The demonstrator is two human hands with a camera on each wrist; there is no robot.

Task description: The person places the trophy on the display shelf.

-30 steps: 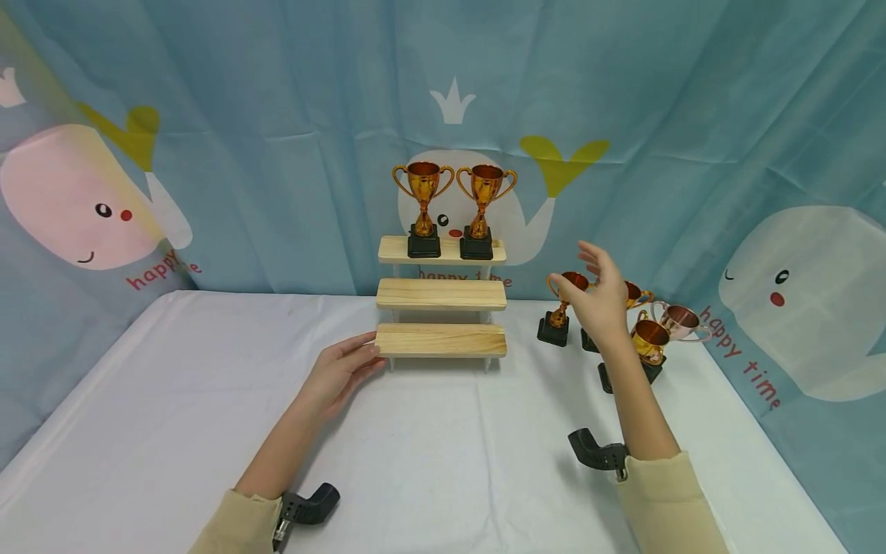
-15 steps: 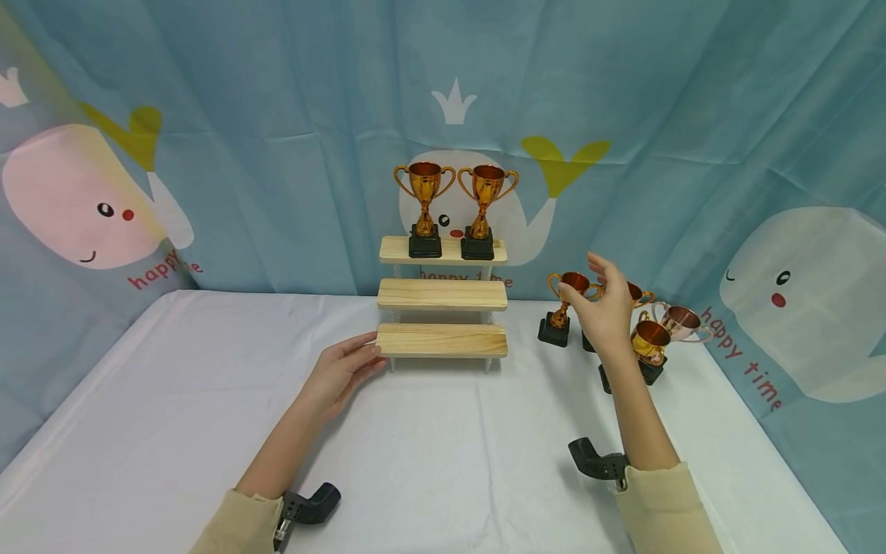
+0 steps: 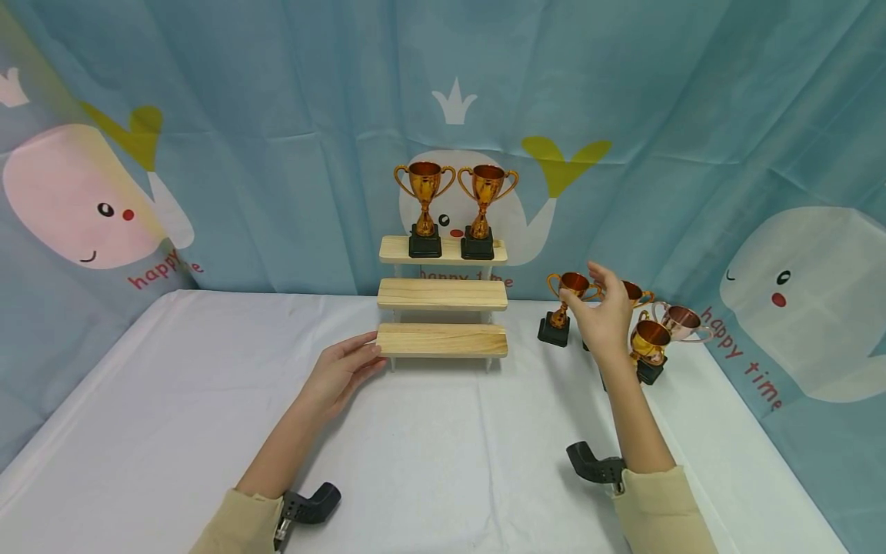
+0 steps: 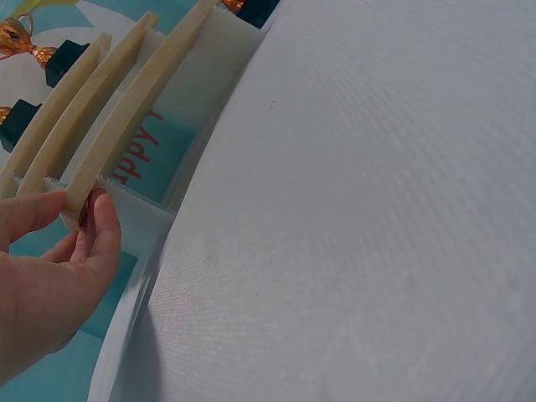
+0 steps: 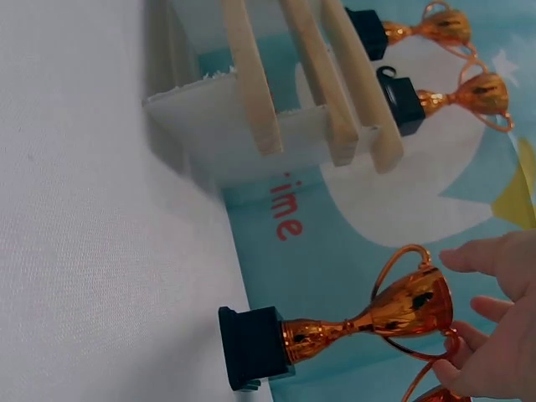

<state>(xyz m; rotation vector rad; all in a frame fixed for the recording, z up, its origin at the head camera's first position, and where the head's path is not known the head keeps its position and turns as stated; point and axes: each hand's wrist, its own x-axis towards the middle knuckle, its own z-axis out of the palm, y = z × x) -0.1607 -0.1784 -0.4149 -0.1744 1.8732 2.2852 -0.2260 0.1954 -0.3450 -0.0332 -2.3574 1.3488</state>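
Note:
A three-tier wooden stand [image 3: 441,295] rises at the table's middle back. My left hand [image 3: 344,373] pinches the left end of its lowest board [image 4: 126,134], thumb above and fingers below. Two gold trophies [image 3: 424,192] on black bases stand upright on the top board. At the right, my right hand [image 3: 607,319] reaches around the cup of another gold trophy [image 5: 410,306], thumb and fingers apart at either side of it. This trophy stands upright on the table; whether a fingertip touches it I cannot tell.
Behind my right hand stand more trophies, partly hidden: a gold one [image 3: 651,338] and a rose-coloured one [image 3: 681,322] among them. A white cloth [image 3: 429,454] covers the table. A blue printed curtain [image 3: 277,154] hangs behind and at both sides.
My right hand has come down a little towards the nearest standing trophy, its thumb now lower in front of the cup. The left hand keeps its place at the stand.

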